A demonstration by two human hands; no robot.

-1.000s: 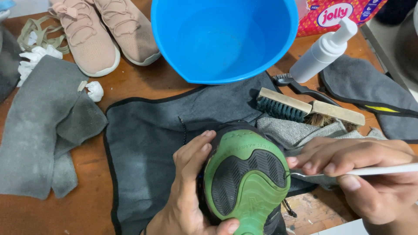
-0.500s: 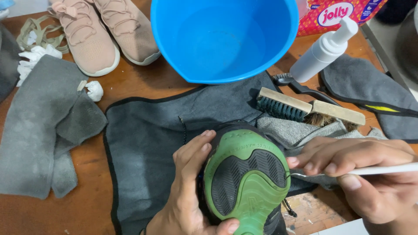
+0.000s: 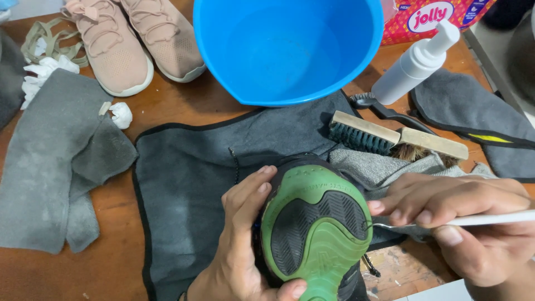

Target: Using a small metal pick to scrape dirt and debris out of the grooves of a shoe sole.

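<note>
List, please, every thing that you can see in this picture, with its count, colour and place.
shoe: 1, green and black sole up, bottom centre
thin tool: 1, white handle, metal tip at the sole's right edge
bowl: 1, blue, top centre
pink shoes: 2, top left
brushes: 2, wooden backs, right of centre
foam bottle: 1, white, top right
dark cloth: 1, grey, under the shoe
grey cloth: 1, left
laces: beige, count unclear, top left
table: 1, brown wood
left hand: holds the shoe
right hand: holds the thin tool
</note>
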